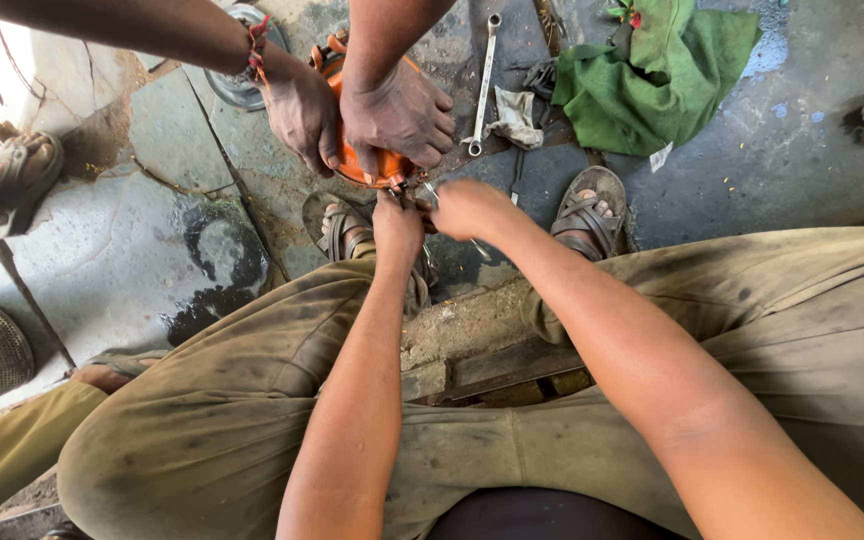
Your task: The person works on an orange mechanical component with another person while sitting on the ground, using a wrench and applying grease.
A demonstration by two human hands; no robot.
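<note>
Left hand (398, 222) was closed, fingertips pinched on something small at the near lower edge of the orange metal part (377, 165); what it pinched was hidden. Right hand (464, 207) sat just beside it to the right, curled shut at the same edge, contents not visible either. Part lay directly ahead of both hands, touching the left fingertips; left was marginally nearer. Its long axis could not be judged, since two hands of another person (397, 115) covered most of it from the far side, pressing down. Beyond the right hand, a spanner (485, 80) lay on the stone floor (142, 250), long axis pointing away, with a grey rag (517, 118) and a green cloth (652, 80) further right. Sandalled feet flanked the hands below.
</note>
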